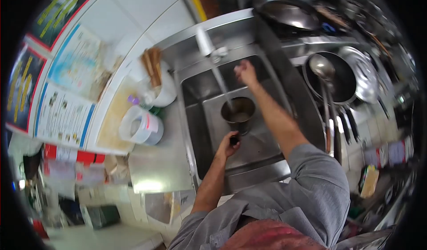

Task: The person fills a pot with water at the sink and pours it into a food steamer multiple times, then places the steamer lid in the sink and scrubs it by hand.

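Observation:
In the sink [262, 154], a metal pot [239, 122] sits under a running stream of water [219, 77]. The stream falls from the white faucet [203, 41] at the back and lands inside the pot, where some liquid shows. My left hand [227, 146] is closed around the pot's dark handle [234, 140], on the side nearest me. Over the back right of the basin, apart from the pot, my right hand [246, 73] is raised to the right of the faucet. Its fingers are curled and slightly blurred; whatever they may hold is hidden.
Left of the sink stand a white tub [141, 126] and a white container [165, 92] with wooden-handled tools [152, 65]. To the right are a dark pan [340, 83] with a ladle [322, 67] across it, a shiny lid [360, 72] and a wok [287, 14].

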{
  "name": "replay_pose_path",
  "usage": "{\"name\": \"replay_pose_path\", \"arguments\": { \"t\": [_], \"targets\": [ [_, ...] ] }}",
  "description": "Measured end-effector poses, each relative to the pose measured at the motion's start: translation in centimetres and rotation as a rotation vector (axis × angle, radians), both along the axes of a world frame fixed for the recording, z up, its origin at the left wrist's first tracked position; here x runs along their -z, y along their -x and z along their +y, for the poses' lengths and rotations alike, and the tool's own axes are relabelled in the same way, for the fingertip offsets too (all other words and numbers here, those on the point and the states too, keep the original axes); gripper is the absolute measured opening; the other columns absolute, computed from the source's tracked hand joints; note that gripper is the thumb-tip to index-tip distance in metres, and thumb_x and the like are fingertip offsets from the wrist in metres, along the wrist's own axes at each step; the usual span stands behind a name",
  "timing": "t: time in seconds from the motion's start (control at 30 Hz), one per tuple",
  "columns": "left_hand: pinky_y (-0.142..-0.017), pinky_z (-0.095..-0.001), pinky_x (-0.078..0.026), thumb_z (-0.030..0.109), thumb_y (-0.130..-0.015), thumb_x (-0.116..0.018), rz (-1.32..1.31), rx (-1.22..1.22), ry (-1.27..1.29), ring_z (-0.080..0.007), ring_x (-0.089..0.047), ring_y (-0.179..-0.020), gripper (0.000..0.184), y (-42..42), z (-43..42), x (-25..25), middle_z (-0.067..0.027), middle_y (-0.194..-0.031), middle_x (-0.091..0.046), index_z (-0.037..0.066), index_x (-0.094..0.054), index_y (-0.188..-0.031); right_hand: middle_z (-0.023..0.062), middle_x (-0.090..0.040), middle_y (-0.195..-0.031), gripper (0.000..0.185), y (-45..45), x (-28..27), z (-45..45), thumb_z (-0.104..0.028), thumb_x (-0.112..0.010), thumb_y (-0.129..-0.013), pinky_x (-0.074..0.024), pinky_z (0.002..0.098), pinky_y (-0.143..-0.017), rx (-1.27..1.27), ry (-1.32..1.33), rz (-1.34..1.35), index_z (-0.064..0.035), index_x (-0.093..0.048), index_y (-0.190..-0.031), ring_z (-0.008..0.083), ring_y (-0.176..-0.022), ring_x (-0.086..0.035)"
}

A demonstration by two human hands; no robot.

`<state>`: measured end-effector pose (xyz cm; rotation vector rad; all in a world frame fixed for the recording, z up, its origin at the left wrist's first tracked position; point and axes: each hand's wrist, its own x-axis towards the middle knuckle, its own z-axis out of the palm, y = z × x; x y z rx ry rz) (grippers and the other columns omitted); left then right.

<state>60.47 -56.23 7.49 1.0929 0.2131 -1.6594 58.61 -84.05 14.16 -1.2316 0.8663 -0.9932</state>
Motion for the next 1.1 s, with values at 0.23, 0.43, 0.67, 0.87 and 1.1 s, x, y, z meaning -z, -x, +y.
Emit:
{"name": "replay_pose_path", "arguments": {
  "t": [0.23, 0.43, 0.67, 0.87, 1.1],
  "targets": [
    [-0.035, -0.0229, -0.035, 0.038, -0.08, -0.06, -0.211, 0.112, 0.09, -0.0162, -0.047, -0.044, 0.035, -1.4, 0.0, 4.7, -0.0081, -0.065, -0.051, 0.005, -0.051, -0.087, 0.0113, -0.058, -0.093, 0.035, 17.7, 0.1, 18.9, -0.015, -0.063, -0.076, -0.0455, 0.0311, -0.072, 0.02, 0.253, 0.361, -0.0007, -0.052, -0.106, 0.0202, -0.084, -0.057],
    [-0.061, -0.0313, -0.047, 0.033, -0.08, -0.063, -0.6, 0.331, -0.043, -0.0197, -0.053, -0.078, 0.058, -1.5, 2.0, 6.2, -0.0098, -0.097, -0.052, 0.005, -0.036, -0.124, 0.0137, -0.054, -0.095, 0.034, 26.1, -1.4, 27.1, -0.006, -0.062, -0.074, -0.0459, 0.0339, -0.072, 0.104, 0.439, 0.539, -0.0012, -0.052, -0.106, 0.027, -0.083, -0.056],
    [-0.077, -0.0316, -0.044, 0.025, -0.081, -0.061, -1.183, 0.232, 0.188, -0.0224, -0.054, -0.092, 0.062, -1.5, 7.8, 0.8, -0.0149, -0.118, -0.047, 0.001, -0.031, -0.13, 0.0146, -0.052, -0.101, 0.036, 29.0, 0.8, 28.9, -0.007, -0.059, -0.075, -0.0423, 0.038, -0.079, 0.064, 0.649, 0.654, -0.0038, -0.049, -0.109, 0.0324, -0.094, -0.051],
    [-0.069, -0.0286, -0.043, 0.014, -0.081, -0.06, -1.659, -0.149, 0.256, -0.0169, -0.052, -0.078, 0.038, 2.1, 15.9, -6.7, -0.0125, -0.103, -0.049, -0.002, -0.048, -0.113, 0.0128, -0.052, -0.103, 0.036, 29.3, 1.3, 28.4, -0.011, -0.058, -0.076, -0.0397, 0.0388, -0.081, 0.019, 0.689, 0.704, -0.0057, -0.049, -0.11, 0.0311, -0.094, -0.05],
    [-0.059, -0.0282, -0.037, 0.01, -0.081, -0.059, -1.864, -0.368, 0.105, -0.0145, -0.044, -0.068, 0.027, 4.0, 22.6, -5.4, -0.0067, -0.084, -0.046, -0.002, -0.052, -0.104, 0.0131, -0.052, -0.103, 0.034, 29.0, 1.4, 28.5, -0.013, -0.056, -0.078, -0.0371, 0.0406, -0.083, -0.02, 0.755, 0.779, -0.0043, -0.049, -0.11, 0.0313, -0.096, -0.049]
  ]
}}
